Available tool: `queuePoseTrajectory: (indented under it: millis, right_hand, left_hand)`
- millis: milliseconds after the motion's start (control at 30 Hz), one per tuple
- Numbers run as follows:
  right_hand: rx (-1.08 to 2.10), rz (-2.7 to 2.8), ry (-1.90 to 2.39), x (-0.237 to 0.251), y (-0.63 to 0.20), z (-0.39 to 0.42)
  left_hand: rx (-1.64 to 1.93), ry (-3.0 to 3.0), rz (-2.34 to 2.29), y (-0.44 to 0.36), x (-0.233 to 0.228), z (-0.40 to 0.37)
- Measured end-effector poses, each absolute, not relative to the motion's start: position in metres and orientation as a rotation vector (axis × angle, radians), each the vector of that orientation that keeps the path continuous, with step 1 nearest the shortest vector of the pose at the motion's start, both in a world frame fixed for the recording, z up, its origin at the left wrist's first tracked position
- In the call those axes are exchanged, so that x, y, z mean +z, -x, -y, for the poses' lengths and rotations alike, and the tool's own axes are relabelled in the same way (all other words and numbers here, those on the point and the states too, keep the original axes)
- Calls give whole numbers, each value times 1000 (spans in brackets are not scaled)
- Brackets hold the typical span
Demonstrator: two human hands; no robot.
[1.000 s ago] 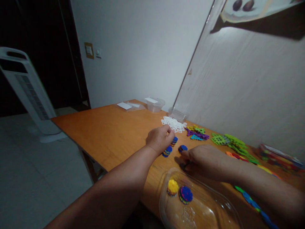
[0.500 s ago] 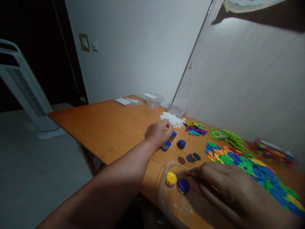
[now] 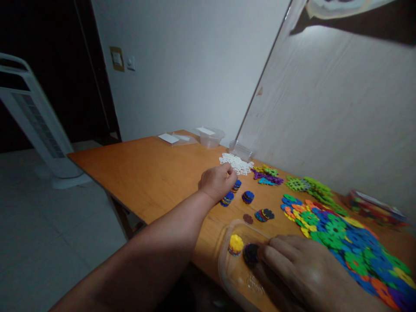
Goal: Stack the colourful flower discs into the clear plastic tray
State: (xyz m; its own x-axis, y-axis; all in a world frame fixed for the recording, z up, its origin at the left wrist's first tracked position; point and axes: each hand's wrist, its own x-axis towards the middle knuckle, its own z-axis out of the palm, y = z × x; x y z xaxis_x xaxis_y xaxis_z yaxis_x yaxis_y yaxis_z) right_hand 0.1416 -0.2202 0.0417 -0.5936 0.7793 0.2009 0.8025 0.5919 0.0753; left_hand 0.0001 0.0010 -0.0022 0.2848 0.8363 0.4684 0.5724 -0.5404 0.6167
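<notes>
A dark stack of toothed discs (image 3: pixel 251 254) is touched by the fingertips (image 3: pixel 268 253) of the right hand (image 3: pixel 302 273), which is laid inside a clear plastic tray (image 3: pixel 227 277) at the near edge of the table (image 3: pixel 156 173). The fingers are spread loosely rather than pinched; whether the stack is actually gripped cannot be told, since the light there is poor. Just beside that stack, further left in the tray, a yellow stack of discs (image 3: pixel 235 244) is seen standing free.

The left hand (image 3: pixel 217 182) is held further out over the table, curled into a loose fist with its fingertips pressed together over a blue stack (image 3: pixel 236 185); what is pinched, if anything, is hidden by the knuckles. Two more blue stacks (image 3: pixel 226 198) (image 3: pixel 248 196) are set just beside it, and a single brown disc (image 3: pixel 248 219) and a small fanned pile (image 3: pixel 264 214) lie between the hands.

To the right, a broad spread of mixed coloured discs (image 3: pixel 341 234) is laid along the table. Beyond the left hand, white lattice pieces (image 3: pixel 236 163), a purple and green cluster (image 3: pixel 266 175) and green lattice pieces (image 3: pixel 308 185) are ranged near the wall, with clear containers (image 3: pixel 209 136) at the far end. A white tower fan (image 3: pixel 35 121) stands on the floor to the left.
</notes>
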Motion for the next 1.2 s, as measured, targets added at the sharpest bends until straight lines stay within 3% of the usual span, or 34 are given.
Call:
queuePoseTrajectory:
  millis: [367,700,1000,1200]
  right_hand:
    - [-128,2610,1472,74,-141,212]
    - [-129,2679,1927,85,-159,134]
    - [-282,2995,1785,66,-143,105]
    - [-42,3016,1791,69,-144,101]
  left_hand:
    - [1112,-2237,-1301,0,-1,1]
    - [1073,-2239,-1309,1,2,2]
    - [1062,-2231,-1317,-1,2,4]
    - [1091,-2266,-1323,-1,4,6]
